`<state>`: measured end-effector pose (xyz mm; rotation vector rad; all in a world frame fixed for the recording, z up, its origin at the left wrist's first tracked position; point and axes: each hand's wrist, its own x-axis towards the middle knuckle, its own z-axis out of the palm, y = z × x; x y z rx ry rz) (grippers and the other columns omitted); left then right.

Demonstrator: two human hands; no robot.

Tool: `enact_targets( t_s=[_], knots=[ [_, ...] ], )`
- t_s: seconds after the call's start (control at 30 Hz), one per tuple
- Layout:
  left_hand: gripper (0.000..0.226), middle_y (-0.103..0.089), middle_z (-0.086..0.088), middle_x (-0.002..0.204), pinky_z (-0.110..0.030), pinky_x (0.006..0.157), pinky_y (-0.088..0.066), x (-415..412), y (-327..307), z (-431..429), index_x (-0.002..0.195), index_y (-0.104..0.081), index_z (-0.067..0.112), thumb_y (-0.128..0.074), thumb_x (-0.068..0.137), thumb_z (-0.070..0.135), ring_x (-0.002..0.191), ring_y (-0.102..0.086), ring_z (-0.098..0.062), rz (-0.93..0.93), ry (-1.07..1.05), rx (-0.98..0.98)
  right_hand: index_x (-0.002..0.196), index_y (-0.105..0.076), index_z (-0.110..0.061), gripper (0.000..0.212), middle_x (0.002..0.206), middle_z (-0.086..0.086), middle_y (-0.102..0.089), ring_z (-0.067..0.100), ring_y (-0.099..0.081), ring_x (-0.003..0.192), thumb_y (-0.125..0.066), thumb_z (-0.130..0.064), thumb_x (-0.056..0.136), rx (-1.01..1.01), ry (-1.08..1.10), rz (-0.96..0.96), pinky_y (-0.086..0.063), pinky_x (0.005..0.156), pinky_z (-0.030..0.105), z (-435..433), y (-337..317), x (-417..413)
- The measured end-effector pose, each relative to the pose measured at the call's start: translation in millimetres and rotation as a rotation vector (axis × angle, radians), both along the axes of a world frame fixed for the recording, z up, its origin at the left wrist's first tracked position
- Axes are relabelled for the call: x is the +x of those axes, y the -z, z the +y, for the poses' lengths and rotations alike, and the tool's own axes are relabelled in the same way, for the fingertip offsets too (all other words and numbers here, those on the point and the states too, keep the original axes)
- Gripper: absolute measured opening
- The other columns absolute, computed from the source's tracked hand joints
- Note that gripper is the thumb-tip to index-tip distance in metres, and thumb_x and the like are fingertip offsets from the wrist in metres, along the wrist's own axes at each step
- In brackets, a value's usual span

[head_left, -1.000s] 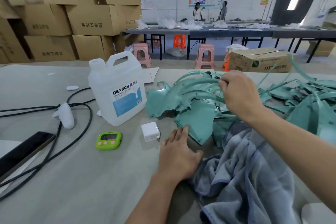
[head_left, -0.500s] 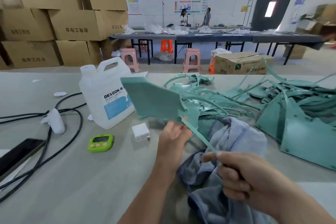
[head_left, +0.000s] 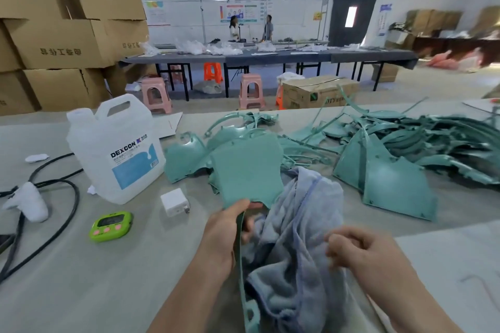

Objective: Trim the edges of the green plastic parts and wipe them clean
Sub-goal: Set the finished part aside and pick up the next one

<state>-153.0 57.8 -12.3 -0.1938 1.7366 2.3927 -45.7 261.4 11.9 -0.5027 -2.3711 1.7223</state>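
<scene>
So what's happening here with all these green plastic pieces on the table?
A person is cleaning up moulded parts. Their left hand grips one flat green plastic part by its lower edge, upright above a crumpled grey-blue cloth. The right hand hovers over the cloth with curled fingers; whether it pinches anything is unclear. More green parts lie heaped on the grey table behind, with a white plastic jug to the left.

2 bare forearms [head_left: 184,300] end in left hand [head_left: 224,235], right hand [head_left: 359,249].

a factory workshop: stacked cartons [head_left: 67,43], long worktables [head_left: 270,58], plastic stools [head_left: 250,90].
</scene>
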Motion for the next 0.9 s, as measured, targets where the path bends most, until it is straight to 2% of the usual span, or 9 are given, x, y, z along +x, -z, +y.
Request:
enact_targets(
  t_s=[0.07, 0.13, 0.2, 0.23, 0.33, 0.43, 0.6, 0.77, 0.9],
  knots=[
    [0.038, -0.046, -0.009, 0.052, -0.02, 0.037, -0.028, 0, -1, 0, 0.057, -0.061, 0.013, -0.062, 0.095, 0.019, 0.039, -0.035, -0.014, 0.027, 0.012, -0.072, 0.105, -0.07, -0.05, 0.039, 0.107, -0.024, -0.071, 0.001, -0.064, 0.1, -0.083, -0.038, 0.07, 0.466, -0.131, 0.055, -0.044, 0.083, 0.01, 5, -3, 7],
    [0.041, -0.043, -0.008, 0.051, -0.02, 0.036, -0.026, 1, 0, -2, 0.055, -0.054, 0.019, -0.061, 0.096, 0.018, 0.038, -0.032, -0.014, 0.034, 0.029, -0.065, 0.143, -0.03, -0.065, 0.102, 0.158, -0.033, -0.022, -0.001, -0.02, 0.148, -0.078, -0.055, 0.054, 0.717, -0.521, -0.039, -0.016, 0.114, 0.011, 3, 3, 9],
    [0.036, -0.04, -0.006, 0.049, -0.022, 0.035, -0.024, 0, -1, -5, 0.061, -0.05, 0.018, -0.059, 0.096, 0.019, 0.038, -0.028, -0.014, 0.033, 0.034, -0.029, 0.151, -0.001, -0.063, 0.121, 0.161, -0.028, 0.021, 0.0, 0.027, 0.149, -0.072, -0.059, 0.054, 0.867, -0.755, -0.025, 0.021, 0.113, 0.017, -10, 10, 4],
    [0.033, -0.039, -0.005, 0.049, -0.023, 0.036, -0.024, -1, 0, -8, 0.065, -0.048, 0.017, -0.057, 0.097, 0.02, 0.038, -0.026, -0.015, 0.035, 0.034, 0.008, 0.153, -0.005, -0.059, 0.117, 0.162, -0.024, 0.025, 0.003, 0.032, 0.148, -0.072, -0.059, 0.057, 0.93, -0.81, 0.01, 0.029, 0.108, 0.016, -17, 15, -2],
    [0.028, -0.035, -0.001, 0.046, -0.023, 0.036, -0.025, -5, -2, -18, 0.07, -0.047, 0.019, -0.055, 0.096, 0.02, 0.036, -0.024, -0.014, 0.048, 0.033, 0.142, 0.138, -0.057, -0.033, 0.066, 0.164, 0.003, -0.026, 0.021, -0.015, 0.152, -0.07, -0.053, 0.077, 1.14, -0.76, 0.087, 0.015, 0.118, 0.027, -38, 19, -35],
    [0.024, -0.032, 0.0, 0.043, -0.023, 0.034, -0.023, -6, -4, -23, 0.073, -0.049, 0.019, -0.053, 0.097, 0.019, 0.033, -0.022, -0.012, 0.062, 0.024, 0.221, 0.113, -0.065, -0.02, 0.029, 0.126, 0.003, -0.059, 0.027, -0.047, 0.123, -0.058, -0.036, 0.089, 1.366, -0.51, 0.22, -0.014, 0.118, 0.039, -44, 17, -85],
    [0.013, -0.033, 0.001, 0.042, -0.023, 0.036, -0.02, -6, -6, -22, 0.085, -0.052, 0.018, -0.05, 0.098, 0.017, 0.034, -0.021, -0.011, 0.084, 0.029, 0.211, 0.099, -0.055, -0.018, 0.015, 0.111, 0.004, -0.064, 0.027, -0.053, 0.112, -0.06, -0.03, 0.093, 1.129, -0.098, 0.218, -0.027, 0.106, 0.035, -40, 21, -154],
    [0.028, -0.033, -0.001, 0.044, -0.023, 0.037, -0.018, -10, -5, -22, 0.085, -0.062, 0.013, -0.043, 0.103, 0.025, 0.034, -0.021, -0.011, 0.088, 0.025, 0.233, 0.121, -0.055, -0.016, 0.049, 0.12, 0.005, -0.061, 0.026, -0.049, 0.118, -0.065, -0.05, 0.087, 1.164, -0.436, 0.208, -0.025, 0.114, 0.04, -59, 24, -159],
    [0.039, -0.045, -0.001, 0.052, -0.022, 0.037, -0.016, -16, 0, -25, 0.076, -0.061, 0.012, -0.039, 0.104, 0.028, 0.034, -0.025, -0.01, 0.046, -0.019, 0.193, 0.113, -0.061, -0.024, 0.031, 0.107, -0.008, -0.064, 0.011, -0.053, 0.102, -0.065, -0.038, 0.086, 0.569, -0.12, 0.616, -0.038, 0.094, 0.024, -36, 19, -114]
  ],
)
